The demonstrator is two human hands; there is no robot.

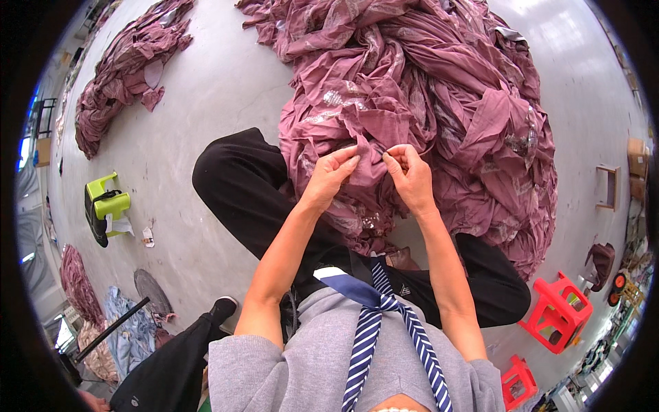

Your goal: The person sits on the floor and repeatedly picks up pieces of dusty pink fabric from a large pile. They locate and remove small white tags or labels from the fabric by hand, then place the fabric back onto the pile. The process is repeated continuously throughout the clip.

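Note:
A big heap of crumpled mauve fabric (473,123) with shiny silvery patches lies before me and reaches up to my knees. On its near edge my left hand (334,173) pinches a fold of this cloth between thumb and fingers. Just to the right, my right hand (410,175) is closed in a pinch at the same fold. A small dark spot shows by its fingertips, too small to name. Between the two hands the cloth is drawn up into a short raised piece.
More mauve cloth (127,75) lies at the far left. A green stool (110,199) with a black item stands left. Red stools (559,312) are at lower right. Another person's black-clad leg (171,364) is at lower left, near blue cloth (129,323).

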